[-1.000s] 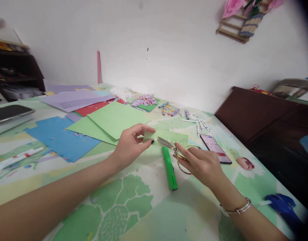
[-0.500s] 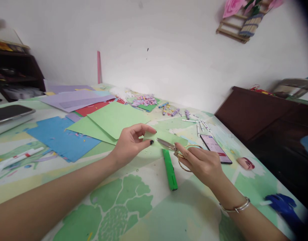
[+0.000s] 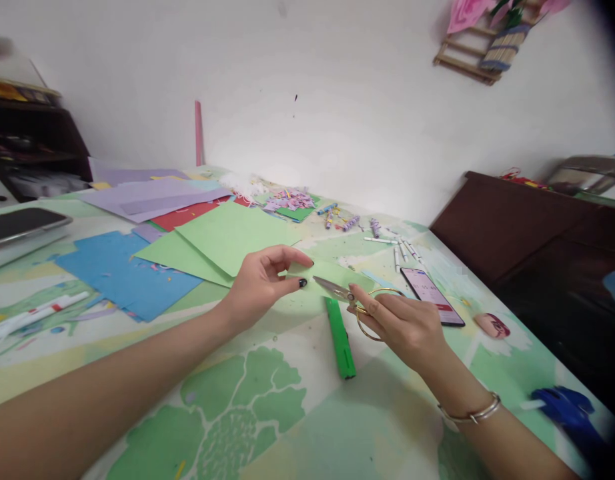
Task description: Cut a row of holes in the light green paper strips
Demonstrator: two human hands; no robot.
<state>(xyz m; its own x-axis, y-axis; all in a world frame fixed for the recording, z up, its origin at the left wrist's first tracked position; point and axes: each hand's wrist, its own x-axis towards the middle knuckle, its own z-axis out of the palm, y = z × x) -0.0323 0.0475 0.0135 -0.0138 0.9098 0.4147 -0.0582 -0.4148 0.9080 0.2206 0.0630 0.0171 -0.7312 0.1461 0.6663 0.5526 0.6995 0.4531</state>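
Observation:
My left hand [image 3: 260,283] pinches a small piece of light green paper [image 3: 297,271] between thumb and fingertips, above the middle of the table. In my right hand [image 3: 410,327] is a pair of gold-handled scissors [image 3: 333,289], with fingers through the loops. The blades point left, their tips close to the paper; whether they touch it I cannot tell. Below the scissors a green utility knife [image 3: 341,340] lies on the table. Larger light green sheets [image 3: 237,237] rest behind my left hand.
Blue paper [image 3: 130,273] and purple sheets [image 3: 147,199] spread across the left side. Paper scraps [image 3: 290,199] are heaped at the back, with crayons [image 3: 351,223] beside them. A lit phone [image 3: 431,297] lies beyond my right hand. A blue object [image 3: 562,408] sits at the right edge.
Both hands, the paper and the scissors stay almost where they were. The whole view has shifted very slightly.

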